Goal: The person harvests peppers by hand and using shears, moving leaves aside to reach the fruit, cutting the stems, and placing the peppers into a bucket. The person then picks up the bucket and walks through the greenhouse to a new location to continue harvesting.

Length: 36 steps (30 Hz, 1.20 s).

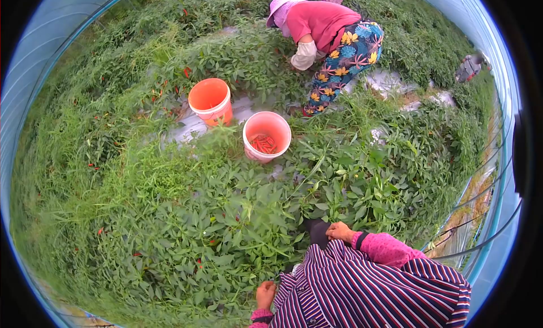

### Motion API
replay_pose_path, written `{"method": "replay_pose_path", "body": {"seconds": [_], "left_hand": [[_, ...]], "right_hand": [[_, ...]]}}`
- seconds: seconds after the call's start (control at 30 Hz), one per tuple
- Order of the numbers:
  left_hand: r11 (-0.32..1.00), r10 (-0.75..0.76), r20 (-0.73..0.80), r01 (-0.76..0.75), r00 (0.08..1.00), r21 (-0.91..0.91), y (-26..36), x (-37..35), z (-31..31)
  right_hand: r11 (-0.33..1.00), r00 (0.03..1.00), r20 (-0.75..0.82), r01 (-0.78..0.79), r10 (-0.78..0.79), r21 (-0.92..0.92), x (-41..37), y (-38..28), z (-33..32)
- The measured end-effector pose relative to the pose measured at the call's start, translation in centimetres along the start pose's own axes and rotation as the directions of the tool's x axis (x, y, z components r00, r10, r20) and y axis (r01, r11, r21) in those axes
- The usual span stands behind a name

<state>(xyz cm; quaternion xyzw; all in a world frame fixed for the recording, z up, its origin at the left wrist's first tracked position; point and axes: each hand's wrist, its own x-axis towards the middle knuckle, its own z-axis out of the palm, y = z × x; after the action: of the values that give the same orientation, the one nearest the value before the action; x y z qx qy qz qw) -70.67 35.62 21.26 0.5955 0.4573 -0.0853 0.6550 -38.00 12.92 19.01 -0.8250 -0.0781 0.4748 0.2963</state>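
My left hand [265, 294] is low in the view beside the pepper plants [226, 271], fingers curled in; whether anything is inside them is hidden. My right hand [339, 232] is closed too, next to a dark-clothed knee [318, 233], and what its fingers hold, if anything, does not show. Both arms wear pink spotted sleeves, and a striped shirt [373, 288] covers the body. Leafy green plants surround both hands. A red chili pepper [199, 264] shows among the leaves left of my left hand.
A pink bucket [267, 122] holds red chilies [263, 143] ahead. An orange bucket [217, 116] stands behind it on plastic sheeting [186, 130]. A co-worker [331, 28] in floral trousers bends over plants. Another person [469, 67] is far right. Blue film walls [34, 62] enclose the rows.
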Motion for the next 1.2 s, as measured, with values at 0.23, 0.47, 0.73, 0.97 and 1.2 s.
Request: {"method": "replay_pose_path", "body": {"seconds": [0.23,0.47,0.73,0.97,1.2], "left_hand": [[0.998,0.053,-0.025,-0.053,0.998,-0.029,-2.1,0.1,-0.4],[0.998,-0.002,-0.038,-0.001,0.999,-0.068,-1.0,-0.2,-0.4],[0.993,0.049,0.006,-0.048,0.999,-0.105,-5.6,2.2,-1.1],[0.961,-0.156,0.148,0.115,0.977,0.250,5.7,0.6,-1.2],[0.949,-0.064,0.284,-0.030,0.957,0.315,8.5,5.1,0.5]], "right_hand": [[1.000,0.999,-0.018,-0.031,0.031,-0.002,-0.1,-0.3,0.3],[0.993,0.998,-0.019,-0.051,0.053,0.104,-0.4,-0.7,0.4],[0.998,0.996,-0.073,-0.059,0.059,0.003,-1.2,-1.7,0.2],[0.998,0.996,-0.058,-0.062,0.061,-0.024,-0.5,-1.2,0.2],[0.999,0.992,-0.123,-0.022,0.017,-0.041,-0.2,-1.0,0.6]]}}
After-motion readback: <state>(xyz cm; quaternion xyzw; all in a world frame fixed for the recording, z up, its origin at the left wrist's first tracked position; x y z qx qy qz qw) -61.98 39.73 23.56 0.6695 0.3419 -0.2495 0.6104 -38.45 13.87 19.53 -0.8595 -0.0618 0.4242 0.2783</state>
